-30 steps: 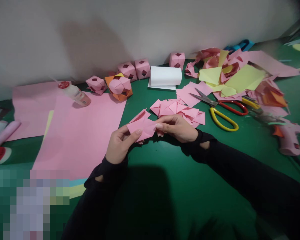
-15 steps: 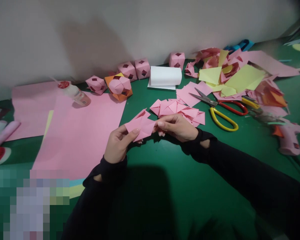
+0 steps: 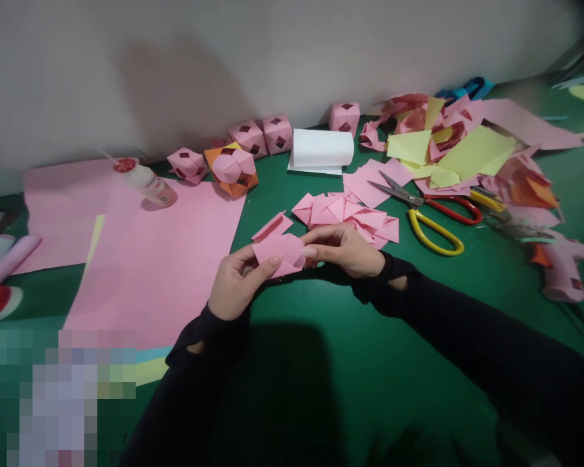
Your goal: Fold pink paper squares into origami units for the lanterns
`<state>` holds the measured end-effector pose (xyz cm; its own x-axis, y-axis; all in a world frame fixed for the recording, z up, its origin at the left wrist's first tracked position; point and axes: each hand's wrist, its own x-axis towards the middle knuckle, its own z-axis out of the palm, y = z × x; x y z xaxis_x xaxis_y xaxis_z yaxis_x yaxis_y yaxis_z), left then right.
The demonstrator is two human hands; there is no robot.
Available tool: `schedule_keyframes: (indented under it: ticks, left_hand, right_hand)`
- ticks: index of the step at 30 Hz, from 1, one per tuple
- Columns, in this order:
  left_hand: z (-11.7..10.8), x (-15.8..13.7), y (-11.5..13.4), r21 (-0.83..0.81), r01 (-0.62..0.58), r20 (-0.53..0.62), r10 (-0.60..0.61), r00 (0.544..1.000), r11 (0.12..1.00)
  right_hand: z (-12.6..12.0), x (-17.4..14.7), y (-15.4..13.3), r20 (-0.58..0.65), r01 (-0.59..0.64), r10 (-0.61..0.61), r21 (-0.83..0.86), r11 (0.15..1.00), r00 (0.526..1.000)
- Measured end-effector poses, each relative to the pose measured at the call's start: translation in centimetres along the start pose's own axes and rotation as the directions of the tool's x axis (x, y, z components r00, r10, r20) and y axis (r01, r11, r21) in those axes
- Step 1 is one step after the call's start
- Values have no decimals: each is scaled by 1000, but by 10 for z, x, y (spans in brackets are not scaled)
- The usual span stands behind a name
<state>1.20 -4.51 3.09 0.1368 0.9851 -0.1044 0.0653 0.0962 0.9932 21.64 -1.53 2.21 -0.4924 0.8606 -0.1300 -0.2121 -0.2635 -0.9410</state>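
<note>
A small piece of pink paper (image 3: pixel 283 253) with creases is held between my two hands above the green table. My left hand (image 3: pixel 241 280) pinches its left part, thumb on top and fingers beneath. At its right edge my right hand (image 3: pixel 343 250) grips it between thumb and fingertips; the fingers behind are partly hidden. Just beyond the held paper lies a narrow folded pink strip (image 3: pixel 272 227). Close behind my right hand is a pile of folded pink paper pieces (image 3: pixel 353 217).
Scissors (image 3: pixel 421 207) with red and yellow handles and a pink glue gun (image 3: pixel 562 266) lie right. Paper scraps (image 3: pixel 467 146) heap up behind. Pink and orange paper shapes (image 3: pixel 231 170) and a white roll (image 3: pixel 324 149) line the wall. A bottle (image 3: pixel 148 185) rests on large pink sheets (image 3: pixel 165 272).
The held paper has shifted slightly right and its right corner now curves up under my right fingertips. My left hand has moved a little right, leaving the folded strip more in view.
</note>
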Motion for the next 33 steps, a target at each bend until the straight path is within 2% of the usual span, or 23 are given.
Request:
schedule_keyframes:
  ticks: [7,14,22,28,33]
  left_hand:
    - [3,-1,4,37,-28,22,28,999,999]
    - [4,-3,3,153,-85,84,73,994,985]
    - [5,-2,4,134,-98,122,81,989,986]
    - [5,-2,6,82,-96,106,87,991,992]
    - [4,-1,5,112,-90,96,79,992,990]
  right_hand:
    - [2,0,0,46,-25,26,-14,1000,999]
    - [4,0,0,53,-47,53,-114,992,997]
    - [4,-1,1,57,-11,22,-185,983,998]
    - [3,0,2,60,6,5,-183,983,998]
    - [6,-1,2,39,13,-5,-207,978,999]
